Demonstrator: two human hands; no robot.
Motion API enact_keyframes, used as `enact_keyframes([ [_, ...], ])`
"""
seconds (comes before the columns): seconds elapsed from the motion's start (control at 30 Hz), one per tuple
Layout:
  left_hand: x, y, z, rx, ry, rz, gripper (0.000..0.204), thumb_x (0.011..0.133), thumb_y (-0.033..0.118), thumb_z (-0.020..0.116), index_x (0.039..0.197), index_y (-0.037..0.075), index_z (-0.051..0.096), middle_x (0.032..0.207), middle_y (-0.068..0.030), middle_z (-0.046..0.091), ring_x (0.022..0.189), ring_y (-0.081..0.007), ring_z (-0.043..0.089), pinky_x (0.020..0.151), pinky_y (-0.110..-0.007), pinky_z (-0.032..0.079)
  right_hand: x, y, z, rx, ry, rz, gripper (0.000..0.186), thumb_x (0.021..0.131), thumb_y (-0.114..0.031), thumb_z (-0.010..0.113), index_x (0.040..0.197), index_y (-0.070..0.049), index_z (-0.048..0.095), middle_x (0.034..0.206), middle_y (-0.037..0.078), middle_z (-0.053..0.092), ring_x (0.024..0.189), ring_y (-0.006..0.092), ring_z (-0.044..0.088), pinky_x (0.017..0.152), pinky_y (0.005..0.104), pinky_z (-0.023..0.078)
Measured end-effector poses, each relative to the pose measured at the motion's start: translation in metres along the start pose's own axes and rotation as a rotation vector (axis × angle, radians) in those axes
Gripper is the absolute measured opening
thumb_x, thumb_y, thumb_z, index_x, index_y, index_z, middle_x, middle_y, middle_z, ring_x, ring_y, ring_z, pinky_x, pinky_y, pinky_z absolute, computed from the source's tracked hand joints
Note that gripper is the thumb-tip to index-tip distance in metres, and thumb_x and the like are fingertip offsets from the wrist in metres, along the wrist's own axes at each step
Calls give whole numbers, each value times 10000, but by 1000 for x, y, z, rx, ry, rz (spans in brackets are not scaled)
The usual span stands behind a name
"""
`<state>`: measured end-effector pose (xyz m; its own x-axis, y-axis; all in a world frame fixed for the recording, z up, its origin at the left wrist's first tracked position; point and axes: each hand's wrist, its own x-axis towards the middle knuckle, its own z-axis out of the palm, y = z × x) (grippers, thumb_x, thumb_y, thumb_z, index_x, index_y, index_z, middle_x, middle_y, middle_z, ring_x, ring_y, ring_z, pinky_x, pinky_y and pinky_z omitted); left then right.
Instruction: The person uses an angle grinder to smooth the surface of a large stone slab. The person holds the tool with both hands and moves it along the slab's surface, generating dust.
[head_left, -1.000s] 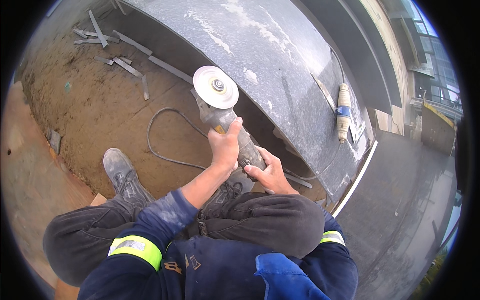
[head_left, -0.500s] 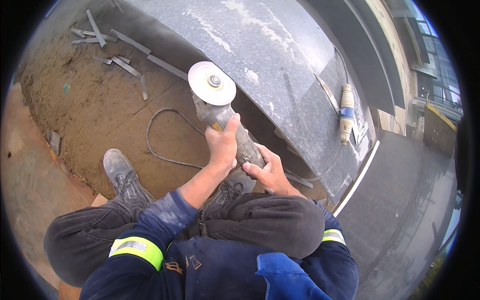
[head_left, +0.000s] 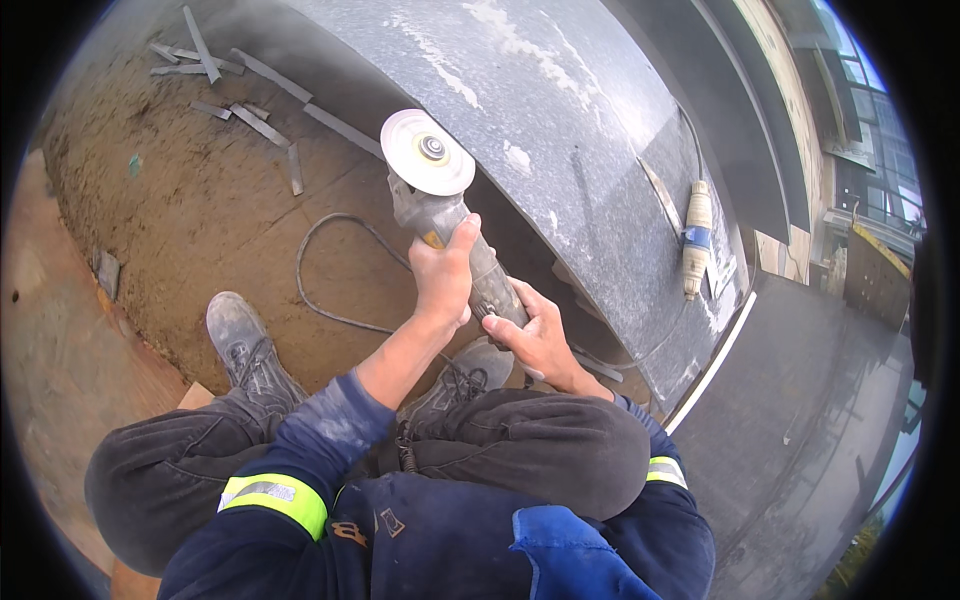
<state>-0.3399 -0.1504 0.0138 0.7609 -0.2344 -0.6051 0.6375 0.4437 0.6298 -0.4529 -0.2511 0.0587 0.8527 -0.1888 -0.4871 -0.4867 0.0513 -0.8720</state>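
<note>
A dusty grey angle grinder [head_left: 480, 275] with a round white disc [head_left: 428, 150] is raised above my bent legs, beside the edge of a speckled grey stone slab [head_left: 590, 220]. My left hand [head_left: 446, 270] is wrapped round the grinder's neck, just behind the disc head. My right hand [head_left: 530, 335] grips the rear of its body, thumb on top. A looped cord [head_left: 303, 280] lies on the brown dirt below. My two grey shoes rest on that ground, the right one partly hidden behind my arms and knee.
A cream tool with a blue band [head_left: 697, 240] and a thin metal strip [head_left: 655, 188] lie on the slab. Grey offcuts [head_left: 258, 124] are scattered upper left. A plywood board [head_left: 55, 350] borders the left; a dark panel [head_left: 770, 390] and white strip [head_left: 710, 360] sit at right.
The grinder and both hands have shifted slightly upward in the picture, with the disc nearer the top. Both hands keep their grip on it.
</note>
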Motion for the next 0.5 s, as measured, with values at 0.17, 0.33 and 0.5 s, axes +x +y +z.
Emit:
enact_keyframes([
  [0.17, 7, 4, -2, -3, -10, 8, 281, 913, 223, 724, 1058, 9, 614, 893, -85, 641, 697, -195, 670, 631, -353, 575, 8, 4, 2, -20, -4, -34, 599, 872, -198, 759, 1370, 61, 548, 1167, 101, 665, 1064, 146, 604, 946, 319, 473],
  [0.33, 12, 13, -3, 7, -15, 6, 283, 910, 227, 732, 1050, 11, 616, 882, -84, 642, 698, -195, 672, 629, -352, 575, 14, 1, 8, -34, 2, -34, 591, 869, -199, 753, 1361, 61, 554, 1156, 97, 665, 1054, 146, 604, 940, 321, 473],
  [0.5, 20, 20, -4, 14, -20, 2, 276, 911, 223, 733, 1043, 9, 619, 868, -83, 643, 691, -195, 672, 620, -353, 577, 22, -5, 13, -45, 10, -66, 540, 874, -197, 742, 1321, 56, 574, 1020, 68, 666, 897, 118, 614, 801, 290, 494],
])
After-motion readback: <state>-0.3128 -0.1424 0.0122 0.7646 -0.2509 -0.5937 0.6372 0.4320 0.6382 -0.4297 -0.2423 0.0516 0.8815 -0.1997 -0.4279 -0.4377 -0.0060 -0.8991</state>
